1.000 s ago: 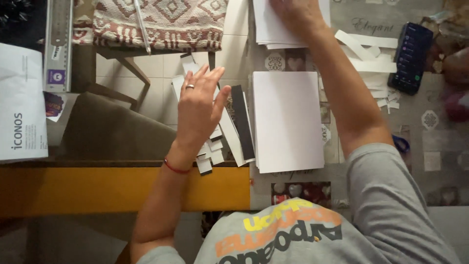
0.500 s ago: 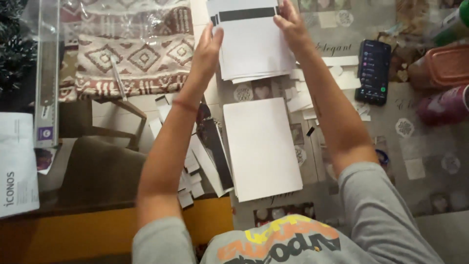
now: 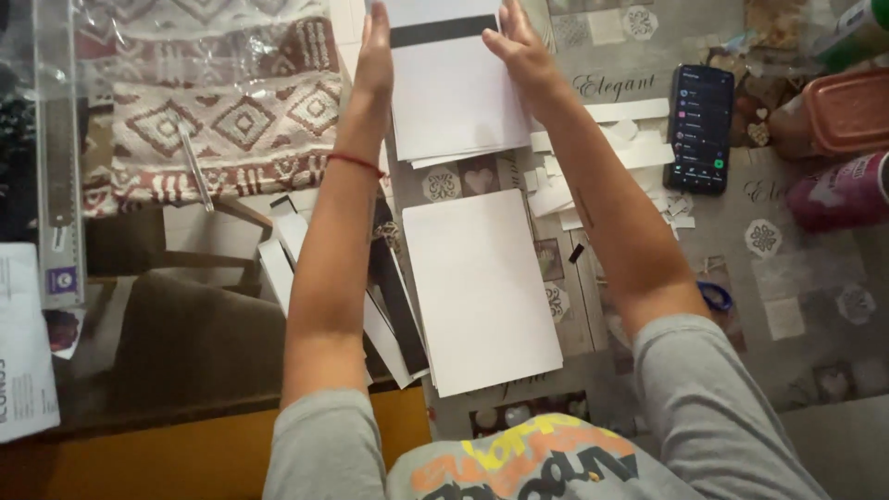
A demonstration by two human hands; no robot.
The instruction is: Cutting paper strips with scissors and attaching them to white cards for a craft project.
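Toward the far edge of the worktop (image 3: 815,306), the left hand (image 3: 375,51) and right hand (image 3: 519,46) press flat against opposite sides of a paper stack (image 3: 454,93) — light, floppy, apt to slide (best squared by its edges). Scraps (image 3: 602,157) and a phone (image 3: 700,128) crowd the right — a white sheet (image 3: 477,287) lies nearer.
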